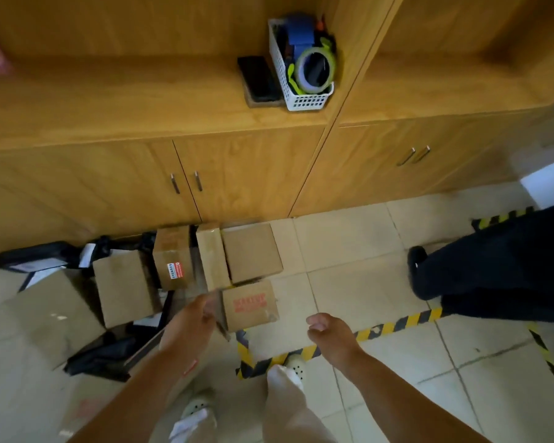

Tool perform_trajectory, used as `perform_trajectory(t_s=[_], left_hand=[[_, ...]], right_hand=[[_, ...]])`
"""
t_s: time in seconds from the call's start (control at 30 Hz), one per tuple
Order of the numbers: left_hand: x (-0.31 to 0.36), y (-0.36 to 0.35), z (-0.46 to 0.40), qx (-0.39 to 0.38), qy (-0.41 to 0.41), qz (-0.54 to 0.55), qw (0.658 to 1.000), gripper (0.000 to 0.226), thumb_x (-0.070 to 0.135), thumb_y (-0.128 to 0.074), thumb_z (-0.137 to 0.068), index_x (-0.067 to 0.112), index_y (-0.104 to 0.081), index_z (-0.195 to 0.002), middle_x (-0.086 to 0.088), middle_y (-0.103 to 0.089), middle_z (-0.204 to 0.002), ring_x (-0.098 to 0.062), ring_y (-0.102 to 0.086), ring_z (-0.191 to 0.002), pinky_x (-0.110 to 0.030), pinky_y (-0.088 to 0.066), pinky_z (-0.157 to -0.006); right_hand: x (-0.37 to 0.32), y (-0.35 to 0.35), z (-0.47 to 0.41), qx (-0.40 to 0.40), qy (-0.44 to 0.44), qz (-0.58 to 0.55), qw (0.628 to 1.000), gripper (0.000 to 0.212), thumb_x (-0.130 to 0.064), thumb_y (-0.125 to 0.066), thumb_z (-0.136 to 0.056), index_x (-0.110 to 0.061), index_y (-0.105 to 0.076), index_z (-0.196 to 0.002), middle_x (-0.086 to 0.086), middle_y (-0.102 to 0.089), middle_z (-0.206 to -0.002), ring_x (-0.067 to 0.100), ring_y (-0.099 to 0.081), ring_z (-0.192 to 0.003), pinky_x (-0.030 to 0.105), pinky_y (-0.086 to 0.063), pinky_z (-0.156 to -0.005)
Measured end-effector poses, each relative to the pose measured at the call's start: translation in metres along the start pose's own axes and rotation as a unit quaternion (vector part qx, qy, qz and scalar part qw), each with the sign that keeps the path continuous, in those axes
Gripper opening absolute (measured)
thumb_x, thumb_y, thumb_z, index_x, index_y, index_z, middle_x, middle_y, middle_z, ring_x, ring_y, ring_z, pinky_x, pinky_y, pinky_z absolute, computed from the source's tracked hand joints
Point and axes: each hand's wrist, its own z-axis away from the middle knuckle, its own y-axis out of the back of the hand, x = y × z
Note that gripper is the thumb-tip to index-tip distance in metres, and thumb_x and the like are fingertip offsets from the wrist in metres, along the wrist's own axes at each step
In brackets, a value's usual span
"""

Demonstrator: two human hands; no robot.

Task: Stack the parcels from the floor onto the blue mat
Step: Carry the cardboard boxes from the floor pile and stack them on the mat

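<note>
**Inspector:** Where do the parcels lie, and what are your hands doing?

**Operator:** The parcels (pixel 186 273) sit on the floor (pixel 359 270) in the lower left and centre of the frame, against the cabinet (pixel 237 174). I see several cardboard boxes and some black bags (pixel 103 359). My left hand (pixel 189 321) reaches to the edge of the stamped box (pixel 250 305); its fingers curl at a blurred flap, but I cannot tell whether they pinch it. My right hand (pixel 327 330) hangs apart from the box, loosely curled, holding nothing.

**Inspector:** How will the box handle?

**Operator:** I judge it stiff and probably light for its size. The tape looks torn at one corner, so I would take it by two opposite side walls, not by the flap. The bags look soft and slippery; they would stack poorly under boxes.

**Inspector:** What is not shown?

**Operator:** No blue mat is in view. The parcels at the far left are blurred. Another person's dark trousers (pixel 493 266) cover the floor at the right. The box labels are unreadable.
</note>
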Motion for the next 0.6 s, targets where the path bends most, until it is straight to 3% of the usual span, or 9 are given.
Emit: perform_trajectory(t_s=[0.1,0.3,0.43,0.53,0.6], left_hand=[[0.004,-0.030,-0.020,-0.010,0.049,0.021,0.999,0.027,0.015,-0.042,-0.097,0.016,-0.052,-0.122,-0.009,-0.062,-0.110,-0.019,-0.058,-0.080,-0.028,-0.045,-0.065],[-0.018,-0.088,-0.080,-0.022,0.132,0.045,0.990,0.018,0.017,-0.042,-0.099,0.025,-0.055,-0.108,-0.004,-0.059,-0.107,-0.010,-0.053,-0.085,-0.024,-0.041,-0.075],[-0.057,-0.138,-0.139,-0.013,0.135,0.079,0.988,0.034,0.008,-0.049,-0.092,0.010,-0.053,-0.126,-0.011,-0.060,-0.122,-0.026,-0.057,-0.111,-0.037,-0.047,-0.095],[-0.087,-0.175,-0.189,-0.027,0.142,0.073,0.987,0.036,0.012,-0.049,-0.092,0.012,-0.051,-0.128,-0.010,-0.057,-0.124,-0.024,-0.057,-0.110,-0.036,-0.048,-0.094],[-0.105,-0.200,-0.222,-0.039,0.159,0.051,0.985,0.032,0.014,-0.047,-0.093,0.016,-0.052,-0.124,-0.006,-0.059,-0.118,-0.018,-0.058,-0.097,-0.033,-0.051,-0.085]], right_hand=[[0.011,0.007,-0.046,-0.030,0.008,0.047,0.998,0.031,-0.012,-0.051,-0.088,-0.016,-0.062,-0.117,0.005,-0.063,-0.122,0.018,-0.058,-0.112,0.022,-0.044,-0.091],[0.027,-0.009,-0.150,-0.087,0.024,0.134,0.987,0.030,-0.019,-0.050,-0.091,-0.022,-0.059,-0.120,0.000,-0.061,-0.124,0.015,-0.058,-0.109,0.020,-0.044,-0.085],[0.042,-0.040,-0.225,-0.101,0.034,0.142,0.984,0.028,-0.023,-0.052,-0.092,-0.022,-0.060,-0.119,0.000,-0.061,-0.123,0.016,-0.060,-0.104,0.022,-0.045,-0.084],[0.060,-0.070,-0.277,-0.104,0.034,0.147,0.983,0.029,-0.026,-0.053,-0.092,-0.021,-0.059,-0.120,0.001,-0.060,-0.124,0.016,-0.057,-0.110,0.022,-0.042,-0.083],[0.075,-0.092,-0.310,-0.112,0.019,0.144,0.983,0.032,-0.027,-0.054,-0.092,-0.020,-0.056,-0.123,0.002,-0.058,-0.126,0.017,-0.056,-0.108,0.022,-0.041,-0.081]])
